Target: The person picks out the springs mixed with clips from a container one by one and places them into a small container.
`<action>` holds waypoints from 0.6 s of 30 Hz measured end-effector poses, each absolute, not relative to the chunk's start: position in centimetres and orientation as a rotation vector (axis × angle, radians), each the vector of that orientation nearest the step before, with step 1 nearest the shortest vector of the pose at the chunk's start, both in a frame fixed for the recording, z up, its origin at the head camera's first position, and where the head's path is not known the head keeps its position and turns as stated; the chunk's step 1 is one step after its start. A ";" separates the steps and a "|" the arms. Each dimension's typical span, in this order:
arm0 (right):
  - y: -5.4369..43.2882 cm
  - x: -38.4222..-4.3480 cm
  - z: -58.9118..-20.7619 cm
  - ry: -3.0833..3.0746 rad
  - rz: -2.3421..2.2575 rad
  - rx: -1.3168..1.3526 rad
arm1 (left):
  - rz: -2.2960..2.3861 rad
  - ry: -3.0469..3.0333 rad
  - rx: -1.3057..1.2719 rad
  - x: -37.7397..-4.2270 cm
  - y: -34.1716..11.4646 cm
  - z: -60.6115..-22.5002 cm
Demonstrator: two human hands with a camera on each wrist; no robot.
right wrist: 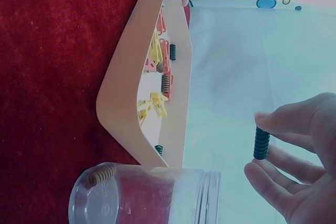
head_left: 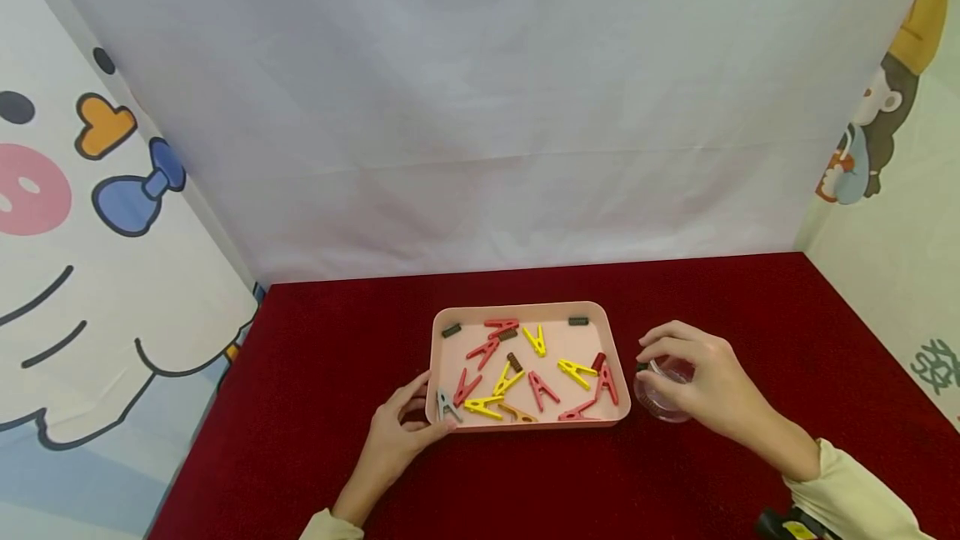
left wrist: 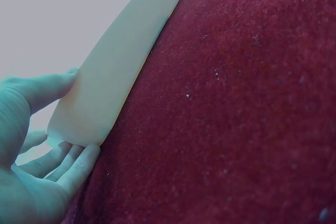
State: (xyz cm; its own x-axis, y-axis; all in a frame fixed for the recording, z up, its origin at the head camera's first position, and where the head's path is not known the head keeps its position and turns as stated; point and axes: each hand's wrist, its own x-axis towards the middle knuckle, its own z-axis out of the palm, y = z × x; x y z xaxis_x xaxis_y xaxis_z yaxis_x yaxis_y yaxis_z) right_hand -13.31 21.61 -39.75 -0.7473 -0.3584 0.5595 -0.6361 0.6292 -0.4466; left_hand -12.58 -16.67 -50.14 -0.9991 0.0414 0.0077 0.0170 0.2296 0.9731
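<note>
Pinched between the thumb and fingertips of my right hand (head_left: 708, 373) is a small dark green spring (right wrist: 261, 144). It is held over the mouth of a clear plastic jar (right wrist: 210, 198), which stands upright right of the tray with a brown spring (right wrist: 102, 174) inside. My left hand (head_left: 397, 432) grips the near left corner of a shallow pink tray (head_left: 525, 428), thumb against its wall and fingers round the corner. In the tray lie several red, yellow and other coloured clothespins (head_left: 542, 390) and loose springs, among them a dark one (head_left: 578, 321) at the far right.
Dark red cloth (head_left: 337, 357) covers the table under the tray and jar. A white curtain (head_left: 480, 107) rises behind its far edge. Panels with cartoon prints (head_left: 120, 198) stand at the left and right.
</note>
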 end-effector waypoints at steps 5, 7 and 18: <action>22.1 -13.4 -39.9 -2.440 0.911 0.770 | 1.970 2.428 0.086 -12.6 -16.8 -50.6; 22.3 -13.4 -40.0 -2.436 0.913 0.768 | 1.983 2.422 0.092 -12.6 -16.8 -50.6; 23.3 -13.5 -39.9 -2.428 0.880 0.745 | 1.977 2.419 0.068 -12.7 -16.7 -50.4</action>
State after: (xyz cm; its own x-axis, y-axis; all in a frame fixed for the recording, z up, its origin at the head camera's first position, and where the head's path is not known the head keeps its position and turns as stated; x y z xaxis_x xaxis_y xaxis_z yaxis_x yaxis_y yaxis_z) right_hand -13.53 23.31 -39.90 -0.7531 -0.3318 0.5681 -0.6188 0.6506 -0.4402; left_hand -12.65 -16.70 -50.43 -0.9989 0.0442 0.0151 0.0236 0.1986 0.9798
